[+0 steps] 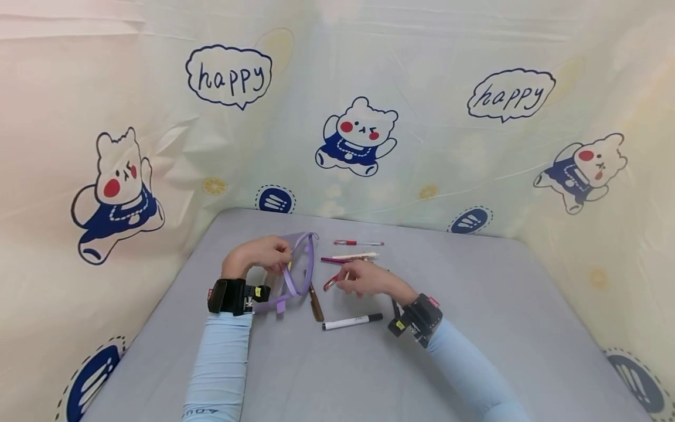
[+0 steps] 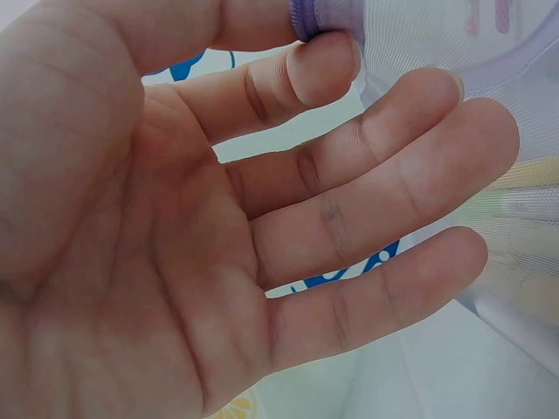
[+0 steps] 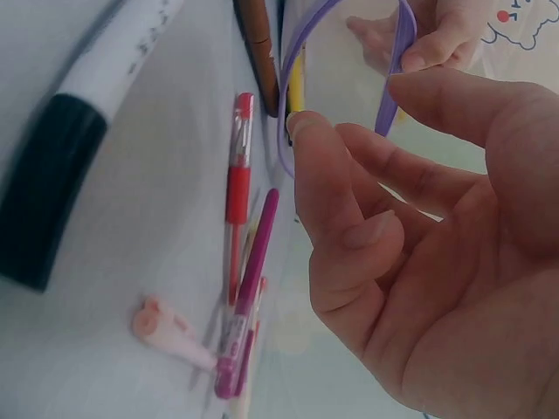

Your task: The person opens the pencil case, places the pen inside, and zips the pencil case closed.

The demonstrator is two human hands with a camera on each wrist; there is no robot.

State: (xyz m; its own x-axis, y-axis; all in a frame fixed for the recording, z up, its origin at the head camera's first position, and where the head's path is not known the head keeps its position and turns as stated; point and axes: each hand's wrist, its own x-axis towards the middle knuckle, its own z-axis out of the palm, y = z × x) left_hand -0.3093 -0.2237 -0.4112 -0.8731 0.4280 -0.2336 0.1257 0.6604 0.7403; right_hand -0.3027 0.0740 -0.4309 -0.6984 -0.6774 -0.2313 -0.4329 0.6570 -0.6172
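My left hand pinches the rim of a purple mesh pouch between thumb and index finger, its other fingers extended. The pouch's mouth gapes toward the right, and something yellow shows inside it. To the right, my right hand hovers low over the table, fingers loosely bent and holding nothing. Nearest to it lies a red pen. Close by are a magenta pen and a pale pink-tipped pen. A brown marker leans at the pouch's opening.
A white marker with a black cap lies in front of the hands. Farther back on the grey table is another red pen. A dark pen is partly hidden by the right wrist. A printed curtain surrounds the table.
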